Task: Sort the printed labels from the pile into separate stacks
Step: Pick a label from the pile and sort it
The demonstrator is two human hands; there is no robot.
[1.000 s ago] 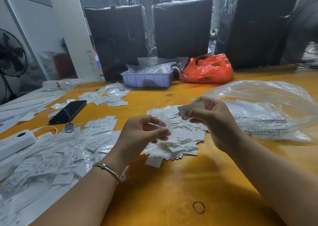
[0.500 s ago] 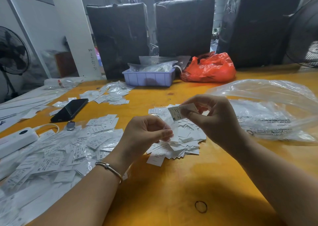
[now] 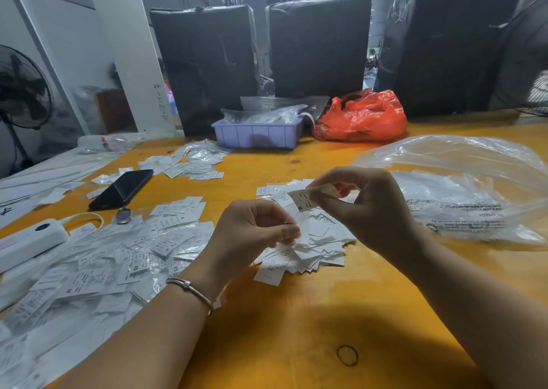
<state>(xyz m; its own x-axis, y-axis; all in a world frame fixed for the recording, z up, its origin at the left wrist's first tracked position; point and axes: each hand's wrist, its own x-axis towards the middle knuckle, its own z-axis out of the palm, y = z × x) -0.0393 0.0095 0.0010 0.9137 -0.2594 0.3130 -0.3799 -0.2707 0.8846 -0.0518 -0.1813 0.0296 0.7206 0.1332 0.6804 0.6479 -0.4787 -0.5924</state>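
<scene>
Yellow-orange worktable [image 3: 296,314] in what looks like a warehouse corner, and the near edge is out of shot. Closest to the camera there's a bare patch of tabletop with just a black rubber band [image 3: 347,355] lying on it, between the two forearms. Left of that it's crowded: a big spread of bagged labels [image 3: 98,258] runs from the near left corner back toward a white power strip [image 3: 29,242] and a black phone [image 3: 121,189].

Both hands are raised over the middle pile of labels [image 3: 308,240], loose white slips, some face down. The left hand [image 3: 252,231] has its fingers curled, pinching a clear little sleeve [image 3: 301,225]. The right hand [image 3: 367,207] pinches one label [image 3: 302,200] between thumb and fingertips; it's white with small print and a bold "M".

To the right, a large crumpled clear bag [image 3: 462,190] takes up that side. Farther back sits another small stack [image 3: 189,163], then a lilac tray [image 3: 256,135] and an orange bag [image 3: 361,117] near the far edge, with black wrapped blocks [image 3: 320,47] behind.
</scene>
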